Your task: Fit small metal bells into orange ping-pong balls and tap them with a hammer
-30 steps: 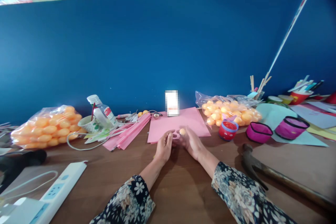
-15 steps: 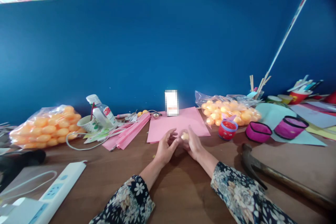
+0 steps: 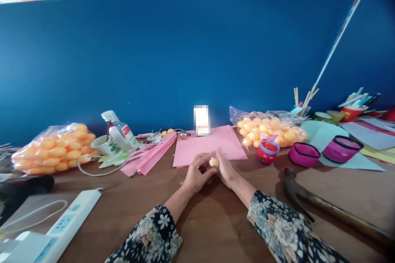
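Observation:
A small orange ball [image 3: 213, 162] sits between the fingertips of both my hands, just in front of a pink paper sheet [image 3: 210, 144] on the brown table [image 3: 216, 222]. My left hand [image 3: 195, 174] curls its fingers round the ball from the left. My right hand [image 3: 226, 168] presses on it from the right, fingers together. Both wrists rest low over the table.
Bags of orange balls lie at the left [image 3: 52, 148] and right [image 3: 268, 129]. A red cup [image 3: 268, 152] and two magenta cups [image 3: 322, 151] stand to the right, with a hammer [image 3: 327, 207] nearer. At left are a bottle [image 3: 121, 130], folded pink paper [image 3: 151, 157] and a white power strip [image 3: 70, 218].
My hands have closed in on each other. The left fingers, spread apart a second ago, now curl onto the ball held by the right hand.

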The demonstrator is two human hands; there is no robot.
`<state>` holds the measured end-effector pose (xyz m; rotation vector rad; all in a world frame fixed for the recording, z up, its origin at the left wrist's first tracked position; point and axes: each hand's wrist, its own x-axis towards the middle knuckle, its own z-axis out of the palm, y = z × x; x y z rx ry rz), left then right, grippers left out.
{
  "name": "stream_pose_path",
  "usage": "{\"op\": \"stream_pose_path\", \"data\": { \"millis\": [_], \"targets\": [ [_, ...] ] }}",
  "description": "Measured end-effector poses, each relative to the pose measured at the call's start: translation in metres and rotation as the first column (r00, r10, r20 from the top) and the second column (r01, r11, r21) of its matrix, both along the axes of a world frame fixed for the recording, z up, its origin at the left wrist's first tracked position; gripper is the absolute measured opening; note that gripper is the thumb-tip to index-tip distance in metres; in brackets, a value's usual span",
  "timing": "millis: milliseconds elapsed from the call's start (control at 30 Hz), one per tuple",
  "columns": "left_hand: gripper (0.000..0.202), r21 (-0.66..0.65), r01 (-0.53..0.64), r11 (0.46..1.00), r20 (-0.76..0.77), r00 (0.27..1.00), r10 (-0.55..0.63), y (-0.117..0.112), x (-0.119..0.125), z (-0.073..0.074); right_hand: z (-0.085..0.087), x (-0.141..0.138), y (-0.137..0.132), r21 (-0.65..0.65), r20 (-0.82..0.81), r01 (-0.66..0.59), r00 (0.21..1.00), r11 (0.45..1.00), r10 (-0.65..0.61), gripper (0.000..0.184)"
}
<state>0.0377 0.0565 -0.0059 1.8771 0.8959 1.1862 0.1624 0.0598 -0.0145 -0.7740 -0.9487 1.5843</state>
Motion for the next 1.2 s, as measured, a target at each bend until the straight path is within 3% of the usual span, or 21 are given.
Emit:
{"op": "stream_pose_path", "data": {
  "millis": [100,233,433,767,967,1200],
  "targets": [
    [0.041,-0.044,-0.063,0.997,0.037,0.997,0.065,0.002,0.0,-0.001,0.002,0.0,-0.001,0.018,0.037,-0.043,0.998,0.999,0.042,0.056],
    [0.035,-0.01,-0.22,0.975,0.057,0.974,0.22,0.007,-0.003,-0.007,0.005,0.001,-0.002,0.191,0.178,0.005,0.983,0.982,-0.039,0.043],
    [0.041,0.064,-0.24,0.969,0.053,0.97,0.237,0.011,-0.006,-0.015,0.003,-0.002,-0.004,0.446,0.391,-0.002,0.9,0.895,-0.193,0.036],
    [0.032,0.061,-0.248,0.967,0.072,0.967,0.244,0.006,-0.002,-0.016,0.002,-0.002,-0.004,0.496,0.369,-0.017,0.909,0.868,-0.193,0.025],
    [0.045,0.05,-0.232,0.971,0.049,0.972,0.23,0.005,-0.002,-0.015,0.004,-0.003,-0.006,0.422,0.337,0.007,0.927,0.907,-0.164,0.027],
    [0.053,0.145,-0.252,0.957,-0.023,0.966,0.258,0.006,-0.004,-0.016,0.006,-0.004,-0.008,0.467,0.417,0.041,0.87,0.883,-0.261,0.03]
  ]
}}
